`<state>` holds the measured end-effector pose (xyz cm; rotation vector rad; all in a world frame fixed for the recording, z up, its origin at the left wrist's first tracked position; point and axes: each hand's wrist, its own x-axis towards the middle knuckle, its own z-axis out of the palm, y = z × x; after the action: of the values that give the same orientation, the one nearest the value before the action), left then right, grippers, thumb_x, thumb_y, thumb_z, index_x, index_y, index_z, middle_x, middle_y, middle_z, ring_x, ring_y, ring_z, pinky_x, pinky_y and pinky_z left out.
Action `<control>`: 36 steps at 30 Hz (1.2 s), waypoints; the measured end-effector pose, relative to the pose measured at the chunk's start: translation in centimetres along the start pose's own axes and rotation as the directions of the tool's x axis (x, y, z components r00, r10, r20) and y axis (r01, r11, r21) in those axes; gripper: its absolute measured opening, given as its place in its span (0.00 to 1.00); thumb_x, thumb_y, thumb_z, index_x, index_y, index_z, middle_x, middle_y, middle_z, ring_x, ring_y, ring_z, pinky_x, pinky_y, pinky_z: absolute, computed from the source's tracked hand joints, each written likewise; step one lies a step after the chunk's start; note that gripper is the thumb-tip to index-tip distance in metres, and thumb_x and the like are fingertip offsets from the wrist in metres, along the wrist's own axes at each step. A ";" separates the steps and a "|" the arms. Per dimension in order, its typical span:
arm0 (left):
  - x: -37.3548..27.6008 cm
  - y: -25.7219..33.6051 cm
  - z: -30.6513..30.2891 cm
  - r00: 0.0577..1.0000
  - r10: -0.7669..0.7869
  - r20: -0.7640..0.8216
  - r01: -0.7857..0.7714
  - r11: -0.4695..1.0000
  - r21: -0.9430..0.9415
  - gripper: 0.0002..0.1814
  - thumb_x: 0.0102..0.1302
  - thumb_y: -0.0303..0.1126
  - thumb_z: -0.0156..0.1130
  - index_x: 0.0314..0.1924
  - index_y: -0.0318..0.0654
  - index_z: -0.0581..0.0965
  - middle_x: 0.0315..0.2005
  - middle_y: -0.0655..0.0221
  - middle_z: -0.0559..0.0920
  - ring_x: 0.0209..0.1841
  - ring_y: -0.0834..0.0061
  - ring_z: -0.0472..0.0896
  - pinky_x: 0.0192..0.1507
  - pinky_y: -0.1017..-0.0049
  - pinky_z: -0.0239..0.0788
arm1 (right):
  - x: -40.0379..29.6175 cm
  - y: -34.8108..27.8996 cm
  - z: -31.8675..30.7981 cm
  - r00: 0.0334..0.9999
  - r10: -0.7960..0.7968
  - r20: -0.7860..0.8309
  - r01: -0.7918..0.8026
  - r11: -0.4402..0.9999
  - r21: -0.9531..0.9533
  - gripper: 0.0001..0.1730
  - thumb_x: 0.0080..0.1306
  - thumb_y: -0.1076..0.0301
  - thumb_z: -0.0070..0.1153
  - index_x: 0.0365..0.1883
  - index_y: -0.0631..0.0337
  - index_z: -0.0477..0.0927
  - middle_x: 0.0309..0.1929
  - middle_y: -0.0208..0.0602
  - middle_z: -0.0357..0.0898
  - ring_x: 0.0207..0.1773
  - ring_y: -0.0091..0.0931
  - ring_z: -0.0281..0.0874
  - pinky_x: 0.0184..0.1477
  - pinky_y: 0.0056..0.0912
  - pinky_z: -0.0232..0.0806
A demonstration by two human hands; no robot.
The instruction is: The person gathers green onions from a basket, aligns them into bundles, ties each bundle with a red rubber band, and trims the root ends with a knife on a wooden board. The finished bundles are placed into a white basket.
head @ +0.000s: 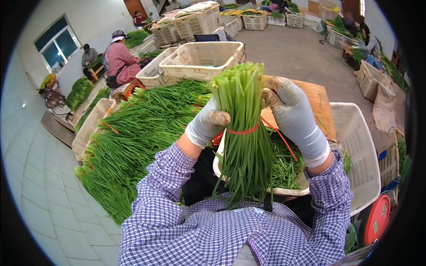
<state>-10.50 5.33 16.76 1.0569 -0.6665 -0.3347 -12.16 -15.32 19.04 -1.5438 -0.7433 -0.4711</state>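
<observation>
A thick bunch of garlic chives (244, 109) stands upright before my chest, its pale cut stems at the top and its green leaves hanging down. A red tie (244, 130) circles it around the middle, and a loose red end trails to the lower right. My left hand (209, 121), in a whitish glove with a soiled thumb, grips the bunch from the left; its fingers are hidden behind the stems. On the other side my right hand (289, 103), gloved and soiled at the fingertips, curls its fingers against the upper stems.
Tied chive bunches (143, 133) are heaped at my left. Below the held bunch, a white plastic crate (289, 192) contains loose leaves, with a wooden board (313, 99) behind it. Another crate (356, 156) and a red round lid (377, 219) stand right. Several people sit farther off.
</observation>
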 end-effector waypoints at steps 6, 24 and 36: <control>-0.6 -0.7 1.3 0.995 0.080 0.060 -0.092 0.971 0.220 0.54 0.45 0.45 0.81 0.69 0.34 0.63 0.61 0.66 0.75 0.62 0.73 0.73 0.67 0.70 0.60 | -1.1 -1.2 -2.5 0.962 -0.100 -0.253 0.002 0.933 -0.360 0.05 0.71 0.75 0.56 0.42 0.66 0.80 0.36 0.32 0.79 0.36 0.22 0.76 0.37 0.26 0.70; 0.9 -1.8 0.2 0.999 0.025 0.036 -0.037 0.930 0.367 0.47 0.49 0.35 0.81 0.67 0.33 0.66 0.56 0.66 0.78 0.57 0.76 0.76 0.63 0.74 0.64 | -2.6 -1.8 -5.0 0.866 0.490 -0.104 -0.500 0.833 -0.239 0.20 0.74 0.52 0.52 0.50 0.61 0.80 0.29 0.28 0.78 0.28 0.15 0.72 0.29 0.17 0.67; 3.7 1.6 -1.0 0.998 -0.057 -0.011 0.055 0.871 0.489 0.59 0.47 0.29 0.80 0.75 0.32 0.53 0.67 0.64 0.69 0.68 0.73 0.67 0.70 0.72 0.56 | -1.7 -2.0 -21.5 0.921 0.046 -0.387 -0.249 0.833 -0.494 0.20 0.72 0.57 0.56 0.57 0.59 0.76 0.50 0.37 0.78 0.47 0.26 0.76 0.57 0.33 0.71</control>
<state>-7.17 4.72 19.14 1.5642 -0.7452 -0.2203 -11.93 -36.79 21.84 -1.9436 -0.1953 -0.8716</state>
